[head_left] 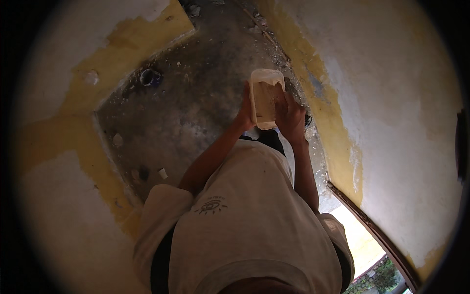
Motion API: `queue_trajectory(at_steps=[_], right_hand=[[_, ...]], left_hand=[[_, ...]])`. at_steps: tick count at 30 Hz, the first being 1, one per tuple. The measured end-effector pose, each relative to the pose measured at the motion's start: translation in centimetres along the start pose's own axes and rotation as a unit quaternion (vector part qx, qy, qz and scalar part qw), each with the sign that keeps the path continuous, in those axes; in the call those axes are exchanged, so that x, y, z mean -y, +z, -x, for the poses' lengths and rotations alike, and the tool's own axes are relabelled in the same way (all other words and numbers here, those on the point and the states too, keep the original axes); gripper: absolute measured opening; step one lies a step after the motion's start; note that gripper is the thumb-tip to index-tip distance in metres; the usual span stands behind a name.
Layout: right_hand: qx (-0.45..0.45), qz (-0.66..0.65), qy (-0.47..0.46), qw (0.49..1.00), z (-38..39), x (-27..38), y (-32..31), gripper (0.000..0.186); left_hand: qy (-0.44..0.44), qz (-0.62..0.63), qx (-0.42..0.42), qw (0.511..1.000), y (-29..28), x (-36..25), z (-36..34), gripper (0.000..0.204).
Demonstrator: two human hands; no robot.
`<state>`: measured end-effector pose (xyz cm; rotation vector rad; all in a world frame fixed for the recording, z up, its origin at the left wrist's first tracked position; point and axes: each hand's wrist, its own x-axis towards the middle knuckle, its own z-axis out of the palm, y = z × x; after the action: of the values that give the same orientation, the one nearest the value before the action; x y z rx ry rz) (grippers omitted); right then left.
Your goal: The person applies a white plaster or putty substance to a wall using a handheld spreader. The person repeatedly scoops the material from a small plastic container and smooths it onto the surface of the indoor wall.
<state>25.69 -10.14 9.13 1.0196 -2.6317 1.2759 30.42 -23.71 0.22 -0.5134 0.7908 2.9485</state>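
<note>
Pale tee (pixel 259 210), then tub (pixel 268 75) w/ left side in L hand (pixel 246 112) grasp, R hand (pixel 291 115) over right, hold unclear

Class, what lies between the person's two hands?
A pale rectangular tub lies between the left hand and the right hand, as the head view shows.

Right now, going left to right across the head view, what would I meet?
Pale lump on the floor → dark round hollow object → left hand → pale rectangular container → right hand → green plants outside the opening → dark object at the far right edge.
</note>
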Motion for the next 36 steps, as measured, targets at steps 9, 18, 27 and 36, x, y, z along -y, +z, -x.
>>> queue_trajectory(at_steps=[9, 18, 27, 36], right_hand=[[-0.159, -0.062, 0.116, 0.979, 0.4, 1.2, -2.0, 0.015], [-0.129, -0.044, 0.065, 0.989, 0.9, 1.3, -2.0, 0.020], [-0.093, -0.053, 0.162, 0.981, 2.8, 1.1, -2.9, 0.021], [-0.049, -0.115, 0.114, 0.986, 4.4, 0.4, 0.8, 0.037]], left_hand=[[0.050, 0.065, 0.081, 0.993, -5.1, 1.3, -0.6, 0.072], [-0.002, 0.024, 0.042, 0.999, -0.2, 1.7, -0.4, 0.078], [-0.033, 0.018, 0.064, 0.997, 1.1, 2.1, -0.1, 0.083], [-0.069, 0.070, 0.021, 0.995, 0.3, 2.9, 0.8, 0.067]])
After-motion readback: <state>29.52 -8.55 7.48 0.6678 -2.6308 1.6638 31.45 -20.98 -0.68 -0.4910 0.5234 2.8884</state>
